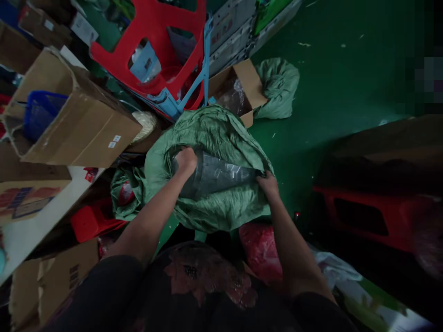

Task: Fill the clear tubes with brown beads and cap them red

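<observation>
A large green woven sack [221, 214] stands on the floor before me with its mouth spread wide. Inside the mouth lies a clear, greyish plastic bag [224, 173] with shiny creases; what it contains cannot be made out. My left hand [187, 160] is closed in a fist at the left side of the opening, gripping the plastic bag. At the right edge of the mouth, my right hand [268, 184] is closed on the sack's rim, beside the right end of the plastic. Its fingertips are partly hidden by the fabric.
A cardboard box [93, 124] with a blue basket [44, 113] stands left. Beyond the sack are a red plastic stool [148, 27], an open carton [249, 78] and another green sack [280, 87]. A red bag [259, 246] lies near my feet; a red stool [398, 212] stands right.
</observation>
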Tool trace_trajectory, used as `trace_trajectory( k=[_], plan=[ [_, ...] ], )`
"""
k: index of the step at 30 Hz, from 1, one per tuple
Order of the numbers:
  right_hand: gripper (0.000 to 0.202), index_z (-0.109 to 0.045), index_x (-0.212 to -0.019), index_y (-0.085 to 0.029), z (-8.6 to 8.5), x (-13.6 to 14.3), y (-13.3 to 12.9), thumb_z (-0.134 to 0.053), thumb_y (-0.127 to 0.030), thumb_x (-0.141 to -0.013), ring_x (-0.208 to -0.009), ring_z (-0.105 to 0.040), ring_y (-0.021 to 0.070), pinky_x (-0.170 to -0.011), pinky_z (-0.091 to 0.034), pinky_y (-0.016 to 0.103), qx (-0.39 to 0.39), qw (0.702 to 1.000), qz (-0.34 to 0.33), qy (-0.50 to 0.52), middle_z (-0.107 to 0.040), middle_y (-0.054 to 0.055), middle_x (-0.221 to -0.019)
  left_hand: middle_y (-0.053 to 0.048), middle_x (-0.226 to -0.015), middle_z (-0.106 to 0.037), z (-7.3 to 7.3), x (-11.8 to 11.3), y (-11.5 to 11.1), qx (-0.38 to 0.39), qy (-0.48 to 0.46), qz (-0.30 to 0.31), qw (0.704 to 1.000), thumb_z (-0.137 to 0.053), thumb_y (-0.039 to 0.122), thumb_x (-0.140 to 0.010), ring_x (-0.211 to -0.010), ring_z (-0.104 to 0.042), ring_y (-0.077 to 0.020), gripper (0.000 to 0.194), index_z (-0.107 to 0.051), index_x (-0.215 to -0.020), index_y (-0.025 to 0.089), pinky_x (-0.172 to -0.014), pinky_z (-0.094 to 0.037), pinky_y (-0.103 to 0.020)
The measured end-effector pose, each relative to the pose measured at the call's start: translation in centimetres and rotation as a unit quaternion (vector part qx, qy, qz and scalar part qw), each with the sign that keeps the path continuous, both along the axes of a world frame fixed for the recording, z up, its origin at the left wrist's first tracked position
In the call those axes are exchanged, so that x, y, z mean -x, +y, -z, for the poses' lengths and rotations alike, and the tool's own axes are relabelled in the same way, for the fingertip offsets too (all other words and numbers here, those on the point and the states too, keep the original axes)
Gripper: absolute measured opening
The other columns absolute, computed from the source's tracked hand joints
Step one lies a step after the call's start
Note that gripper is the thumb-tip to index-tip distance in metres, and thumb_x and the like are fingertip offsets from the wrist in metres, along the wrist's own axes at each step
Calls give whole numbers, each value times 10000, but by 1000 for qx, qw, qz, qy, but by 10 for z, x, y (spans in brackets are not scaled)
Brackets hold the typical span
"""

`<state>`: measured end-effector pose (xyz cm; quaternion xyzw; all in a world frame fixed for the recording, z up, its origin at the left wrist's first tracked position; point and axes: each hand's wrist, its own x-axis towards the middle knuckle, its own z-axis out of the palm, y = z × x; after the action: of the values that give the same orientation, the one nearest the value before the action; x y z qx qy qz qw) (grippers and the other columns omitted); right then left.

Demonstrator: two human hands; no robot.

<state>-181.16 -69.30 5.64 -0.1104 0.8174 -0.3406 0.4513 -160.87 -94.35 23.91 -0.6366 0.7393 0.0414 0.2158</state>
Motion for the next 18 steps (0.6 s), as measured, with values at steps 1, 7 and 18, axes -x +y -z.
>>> trace_trajectory(
  k=[1,7,18],
  plan=[
    [688,-609,-1291,-124,0,-5,-1,-677,-350,-645,-1074,-633,280,-956,-482,385,-7,1000,20,1,-703,140,-1144,-210,-1169,-690,-7,-14,-4,5,-1,-5,1000,-462,113,-901,-1060,-684,-312,370,-668,-1209,121,-872,-527,-390],
    [492,-699,-1026,-137,-18,-29,-11,-681,-423,-626,-881,-646,222,-800,-506,319,-9,993,113,-31,-729,70,-912,-236,-1147,-688,-52,-123,-39,63,-11,-75,995,-409,102,-914,-1094,-658,-373,409,-639,-1252,97,-915,-506,-482],
    [430,-691,-932,-171,-132,-243,-77,-718,-465,-620,-731,-656,184,-711,-546,319,95,963,169,-190,-737,14,-822,-180,-1444,-512,-19,-252,-44,66,84,-129,986,-526,94,-853,-1102,-650,-355,702,-395,-1527,245,-982,-486,-487]
  ],
)
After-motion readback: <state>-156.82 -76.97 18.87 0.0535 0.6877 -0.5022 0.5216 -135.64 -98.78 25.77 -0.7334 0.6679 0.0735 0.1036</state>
